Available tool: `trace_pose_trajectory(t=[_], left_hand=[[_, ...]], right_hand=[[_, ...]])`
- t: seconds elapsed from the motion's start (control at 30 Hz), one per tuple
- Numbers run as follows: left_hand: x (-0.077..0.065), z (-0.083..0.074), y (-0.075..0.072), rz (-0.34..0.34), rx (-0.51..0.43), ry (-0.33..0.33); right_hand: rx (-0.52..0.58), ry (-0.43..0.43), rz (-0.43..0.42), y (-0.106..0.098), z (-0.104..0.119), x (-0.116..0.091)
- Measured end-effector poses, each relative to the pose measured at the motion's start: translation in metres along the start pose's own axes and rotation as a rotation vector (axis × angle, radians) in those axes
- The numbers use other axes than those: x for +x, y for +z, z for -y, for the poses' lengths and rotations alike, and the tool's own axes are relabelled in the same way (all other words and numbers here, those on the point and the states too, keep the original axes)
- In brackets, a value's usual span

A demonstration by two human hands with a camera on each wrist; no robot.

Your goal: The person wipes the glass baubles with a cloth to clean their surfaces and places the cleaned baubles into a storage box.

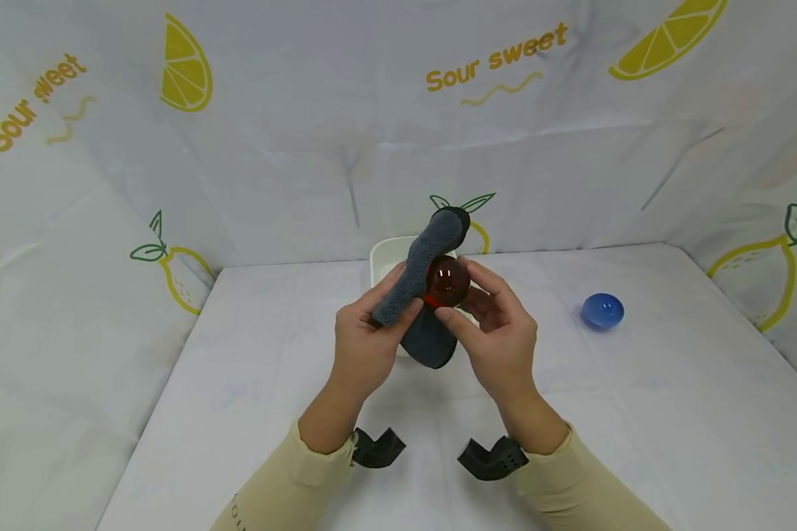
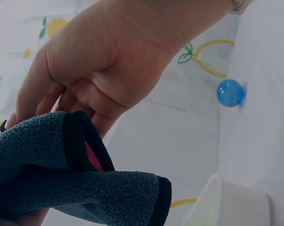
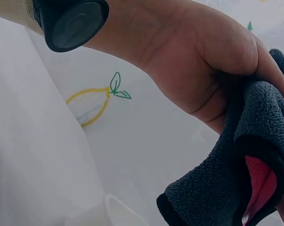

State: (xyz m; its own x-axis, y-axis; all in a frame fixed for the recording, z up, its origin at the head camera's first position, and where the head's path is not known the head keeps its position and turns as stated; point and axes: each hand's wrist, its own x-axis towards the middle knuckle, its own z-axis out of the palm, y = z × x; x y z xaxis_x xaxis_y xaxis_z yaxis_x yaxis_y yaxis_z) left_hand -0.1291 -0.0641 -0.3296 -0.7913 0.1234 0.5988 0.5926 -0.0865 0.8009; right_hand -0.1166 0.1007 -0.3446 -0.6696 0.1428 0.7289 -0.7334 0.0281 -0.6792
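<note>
In the head view my left hand [image 1: 365, 339] grips a dark grey fleecy cloth [image 1: 415, 276] with black edging, its thumb across the folded part. A pinkish-red inner side of the cloth [image 3: 262, 181] shows in the right wrist view. Beside it, a glossy clear red ball [image 1: 449, 282] is pinched between the thumb and fingers of my right hand [image 1: 505, 332]. The ball lies against the cloth, and some of the cloth hangs below it. Both hands are raised in front of a white container [image 1: 388, 254], which they partly hide.
A clear blue ball [image 1: 602, 311] lies on the white-covered table [image 1: 266, 369], to the right of the hands. Behind the table hangs a white sheet [image 1: 292, 177] printed with lemons. Each wrist carries a black camera mount [image 1: 494, 459].
</note>
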Motion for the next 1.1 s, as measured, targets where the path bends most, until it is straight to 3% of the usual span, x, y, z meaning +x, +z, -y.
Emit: trace_pose_trajectory(t=[0.13, 0.4, 0.7, 0.97, 1.1], left_hand=[[0.000, 0.000, 0.000, 0.002, 0.002, -0.001], [0.001, -0.002, -0.001, 0.021, 0.020, 0.000], [0.002, -0.003, -0.002, 0.041, 0.006, -0.001], [0.002, 0.000, 0.000, 0.026, 0.021, 0.015], [0.001, 0.000, 0.000, 0.015, 0.018, 0.018]], right_hand=[[0.045, 0.018, 0.001, -0.001, 0.002, 0.001], [0.135, 0.172, 0.084, -0.009, 0.004, 0.005], [0.099, 0.182, 0.173, -0.013, 0.003, 0.011], [0.040, 0.208, 0.182, -0.013, 0.001, 0.009], [0.070, 0.251, 0.161, -0.011, 0.002, 0.009]])
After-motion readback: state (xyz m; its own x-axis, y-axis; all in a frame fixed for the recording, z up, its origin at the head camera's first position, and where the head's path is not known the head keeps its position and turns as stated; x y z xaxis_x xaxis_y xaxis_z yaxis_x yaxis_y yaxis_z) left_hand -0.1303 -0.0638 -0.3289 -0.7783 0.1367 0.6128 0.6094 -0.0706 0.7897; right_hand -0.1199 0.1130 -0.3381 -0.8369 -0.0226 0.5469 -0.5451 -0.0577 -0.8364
